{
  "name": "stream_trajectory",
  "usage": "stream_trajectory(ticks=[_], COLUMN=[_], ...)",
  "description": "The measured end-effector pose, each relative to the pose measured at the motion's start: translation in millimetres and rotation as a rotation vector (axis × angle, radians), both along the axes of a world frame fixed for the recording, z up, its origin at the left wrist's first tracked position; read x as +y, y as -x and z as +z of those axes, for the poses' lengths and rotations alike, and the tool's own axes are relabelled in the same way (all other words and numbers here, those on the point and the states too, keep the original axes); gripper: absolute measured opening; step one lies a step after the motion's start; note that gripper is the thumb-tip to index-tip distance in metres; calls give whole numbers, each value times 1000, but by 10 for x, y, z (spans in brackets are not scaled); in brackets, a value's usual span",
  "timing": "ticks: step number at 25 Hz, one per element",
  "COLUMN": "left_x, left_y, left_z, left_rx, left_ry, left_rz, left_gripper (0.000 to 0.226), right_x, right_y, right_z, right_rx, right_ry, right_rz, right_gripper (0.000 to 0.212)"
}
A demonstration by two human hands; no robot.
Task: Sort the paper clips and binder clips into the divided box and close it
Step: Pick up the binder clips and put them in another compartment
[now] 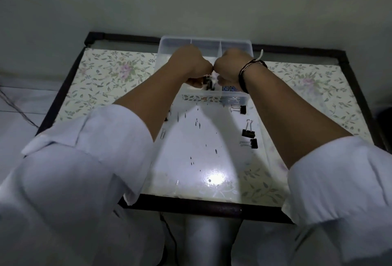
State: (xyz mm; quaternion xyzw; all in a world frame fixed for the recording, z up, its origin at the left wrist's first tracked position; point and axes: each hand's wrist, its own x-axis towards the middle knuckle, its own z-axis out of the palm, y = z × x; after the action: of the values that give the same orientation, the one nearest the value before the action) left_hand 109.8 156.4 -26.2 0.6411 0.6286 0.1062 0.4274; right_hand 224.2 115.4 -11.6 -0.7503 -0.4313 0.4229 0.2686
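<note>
Divided box (237, 43) at table's (101, 68) far edge; three binder clips (248, 132) nearer, right.

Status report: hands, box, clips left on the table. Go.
Both hands, left and right, curled over the divided box, grip unclear. Box open. Three binder clips and one paper clip on the table.

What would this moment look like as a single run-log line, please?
both hands over divided box | box open | three binder clips still on table | grasp unclear

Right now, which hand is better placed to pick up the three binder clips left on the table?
The right hand: the three binder clips lie under its forearm, on the right side.
</note>
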Motion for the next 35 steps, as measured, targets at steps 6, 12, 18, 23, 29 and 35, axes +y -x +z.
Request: stream_trajectory(ticks=[6, 12, 18, 23, 29, 35], left_x=[-568, -997, -796, -820, -892, -930], left_y=[597, 1211, 1131, 934, 746, 709], left_z=[77, -532, -734, -808, -829, -792], left_rx=[53, 417, 502, 563, 705, 683], left_ry=[-246, -130, -150, -137, -201, -174], left_rz=[88, 51, 22, -43, -143, -130], left_gripper=[21, 23, 33, 27, 30, 33], right_x=[-789, -1306, -1067, -1000, -1002, -988], right_y=[-328, -357, -528, -536, -534, -509], right_z=[-79, -517, -591, -620, -652, -655], right_rx=[-79, -267, -532, -488, -439, -418], right_ry=[-166, 56, 78, 35, 34, 34], right_rz=[-109, 149, 272, 295, 324, 338], right_gripper=[18, 17, 18, 14, 9, 10])
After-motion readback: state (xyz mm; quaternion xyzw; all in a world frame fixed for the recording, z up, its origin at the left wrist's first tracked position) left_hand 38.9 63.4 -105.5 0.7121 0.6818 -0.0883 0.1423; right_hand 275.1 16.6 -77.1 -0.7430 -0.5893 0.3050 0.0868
